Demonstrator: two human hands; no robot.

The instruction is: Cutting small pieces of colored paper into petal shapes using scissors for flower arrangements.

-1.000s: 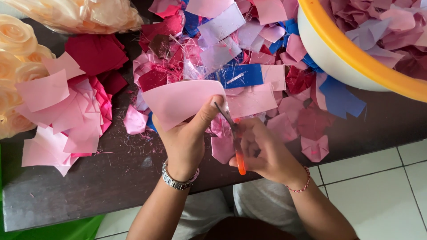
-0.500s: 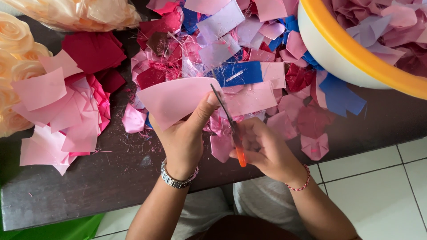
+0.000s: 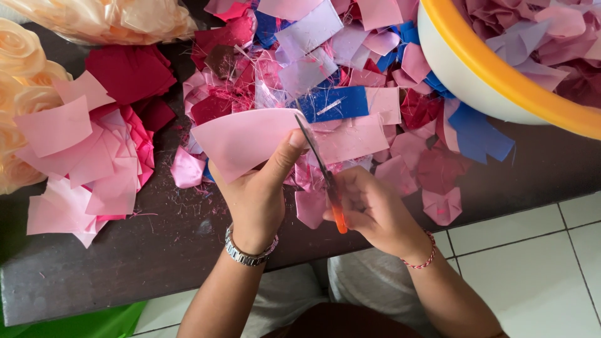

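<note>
over the dark table (image 3: 125, 263), left hand (image 3: 256, 194) grips pink fabric (image 3: 241, 141); right hand (image 3: 369, 213) grips scissors (image 3: 322, 172).

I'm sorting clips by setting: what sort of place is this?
Probably a home craft workspace: a dark table over white floor tiles, strewn with cut fabric pieces, a bowl of them, and the right hand working scissors.

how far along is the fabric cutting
Done: cut pieces fill the bowl and litter the table. In hand: the left hand holds a pink piece while the right hand works scissors at its edge. Left: a stack of pink squares lies uncut.
</note>
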